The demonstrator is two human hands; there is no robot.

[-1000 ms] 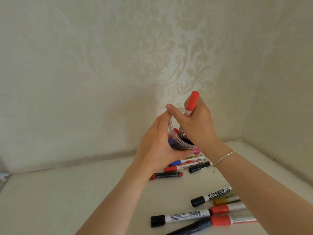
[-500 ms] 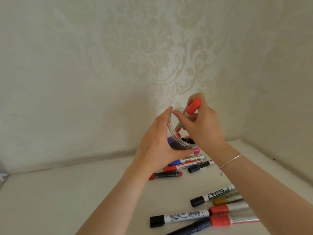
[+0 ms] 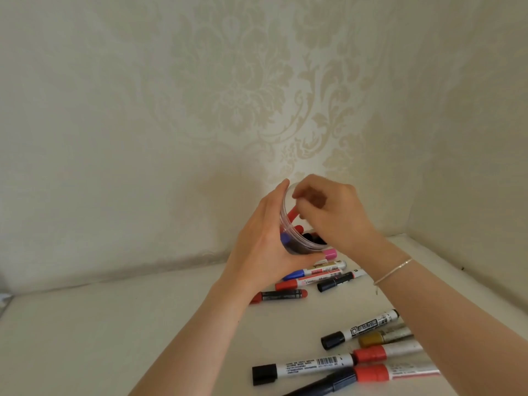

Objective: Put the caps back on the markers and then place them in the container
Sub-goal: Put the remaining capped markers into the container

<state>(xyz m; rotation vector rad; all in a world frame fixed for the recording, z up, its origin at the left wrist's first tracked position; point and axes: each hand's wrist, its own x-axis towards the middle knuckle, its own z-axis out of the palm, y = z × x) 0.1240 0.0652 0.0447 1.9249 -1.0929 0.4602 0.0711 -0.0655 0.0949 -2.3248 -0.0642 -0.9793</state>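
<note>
Above the worktop (image 3: 143, 324), the left hand (image 3: 265, 247) grips the container (image 3: 288, 215); the right hand (image 3: 328, 215), fingers curled, sits at its mouth, grasp unclear.

Red-capped marker (image 3: 377, 216): a second ago upright above the container (image 3: 288, 207) rim, pinched by the right hand (image 3: 328, 215); now dropped inside the container, its red cap showing through the clear wall beside the other caps.
Right hand: lowered to the container mouth; fingers curled over the opening, no marker visible in them; whether they touch the rim cannot be told.
Marker count inside container: up by one.
</note>
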